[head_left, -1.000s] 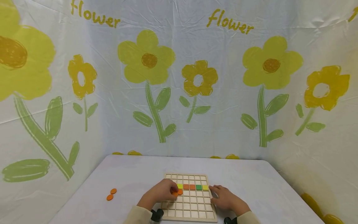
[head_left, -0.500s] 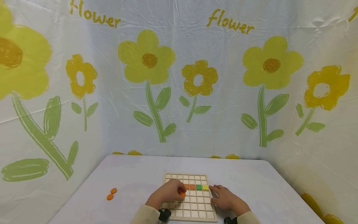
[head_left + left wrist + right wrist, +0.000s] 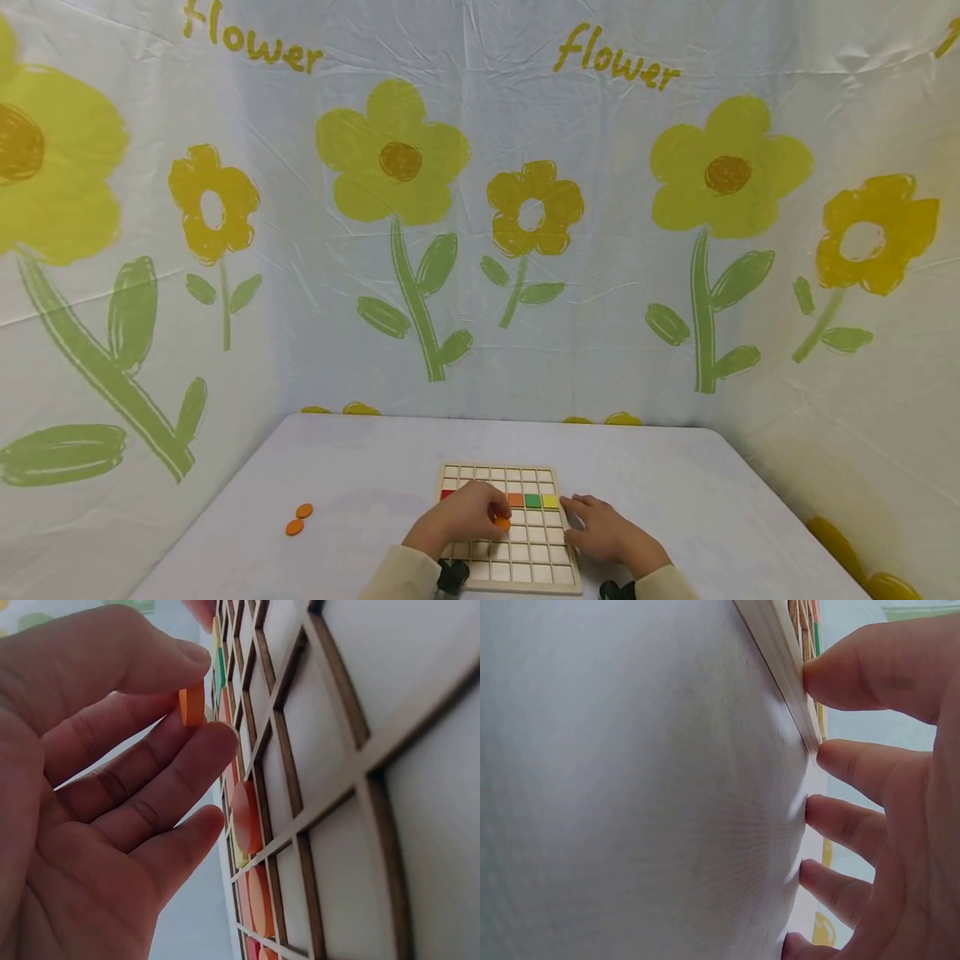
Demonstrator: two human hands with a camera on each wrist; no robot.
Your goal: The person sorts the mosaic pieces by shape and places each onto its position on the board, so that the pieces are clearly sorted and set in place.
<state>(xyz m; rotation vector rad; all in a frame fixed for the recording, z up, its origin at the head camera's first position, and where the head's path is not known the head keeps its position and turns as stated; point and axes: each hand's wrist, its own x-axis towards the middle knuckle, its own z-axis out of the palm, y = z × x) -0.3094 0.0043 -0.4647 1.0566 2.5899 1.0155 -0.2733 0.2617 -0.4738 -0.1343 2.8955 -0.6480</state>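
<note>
Over the gridded wooden board (image 3: 528,572), my left hand (image 3: 465,514) pinches an orange disc (image 3: 192,705) between thumb and fingers, held on edge close to the grid. Other orange discs (image 3: 246,817) lie in cells beneath that hand, seen in the left wrist view. A row of coloured square tiles crosses the board: red (image 3: 447,494), orange (image 3: 515,500), green (image 3: 532,501) and yellow (image 3: 551,502) show; the hand hides the middle ones. With fingers spread, my right hand (image 3: 606,531) touches the board's right edge (image 3: 784,660) by the thumb, other fingertips down on the table.
Two more orange discs (image 3: 299,519) lie on the white table (image 3: 360,475), left of the board. Behind and at both sides hangs a white curtain (image 3: 465,350) printed with yellow flowers.
My left hand has moved right along the board with the orange disc, uncovering the red tile at the row's left end and covering tiles further right. The right hand stays put.
</note>
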